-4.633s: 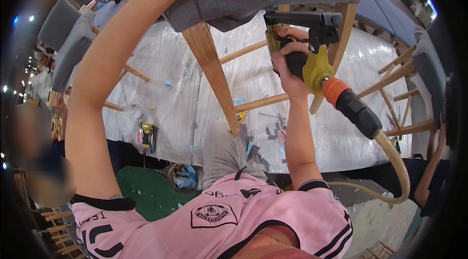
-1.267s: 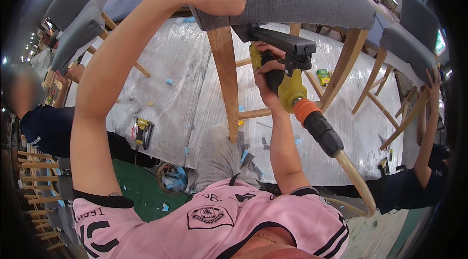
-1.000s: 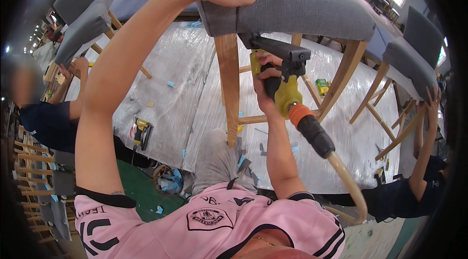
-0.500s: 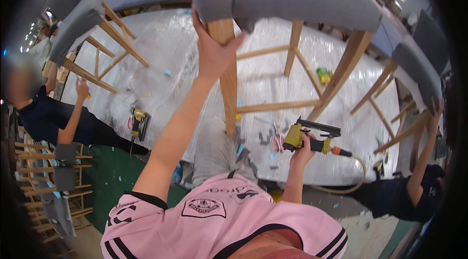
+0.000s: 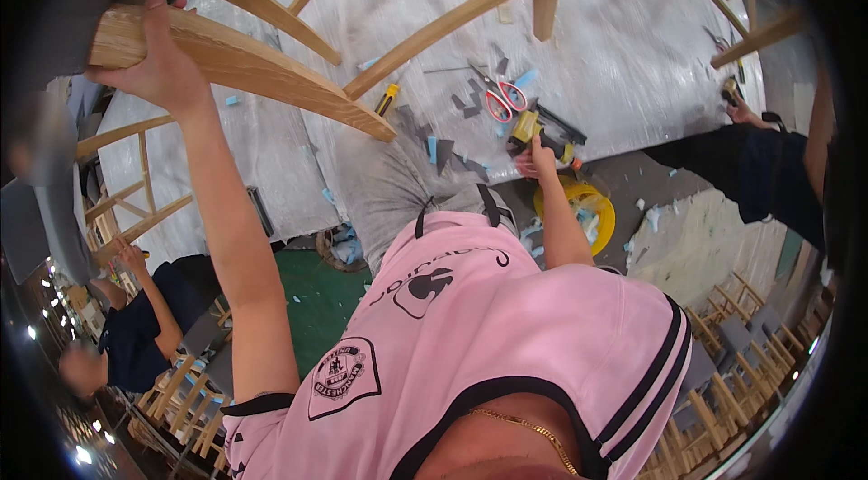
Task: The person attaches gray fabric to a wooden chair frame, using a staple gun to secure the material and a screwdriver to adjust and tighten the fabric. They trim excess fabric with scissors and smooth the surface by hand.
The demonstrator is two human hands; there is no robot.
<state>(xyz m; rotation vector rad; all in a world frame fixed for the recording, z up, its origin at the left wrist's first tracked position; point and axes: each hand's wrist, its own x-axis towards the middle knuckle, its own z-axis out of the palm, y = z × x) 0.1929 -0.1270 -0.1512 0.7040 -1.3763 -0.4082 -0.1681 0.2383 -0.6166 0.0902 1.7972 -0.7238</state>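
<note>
My left hand (image 5: 167, 73) is closed around the top of a pale wooden chair leg (image 5: 262, 69), just below the grey upholstered seat (image 5: 86, 1), which is cut off at the upper left. The chair's other legs and stretchers (image 5: 452, 23) cross the top of the view. At the table's front edge, my right hand (image 5: 539, 160) grips a yellow and black staple gun (image 5: 526, 129). Beside that tool lie red-handled scissors (image 5: 503, 102) and grey and blue scraps (image 5: 443, 153). A yellow utility knife (image 5: 387, 98) lies near the leg's lower end.
A plastic-covered table (image 5: 624, 73) spreads in front of me. Below its edge stands a yellow bucket (image 5: 608, 231) with scraps. People in dark clothes work at left (image 5: 145, 326) and right (image 5: 768, 164), each near a chair. Stacked chair frames (image 5: 723, 390) stand behind at right.
The chair has swung left and tilted with my left hand on its leg. My right hand has lowered the staple gun toward the table edge. The view has turned and dropped.
</note>
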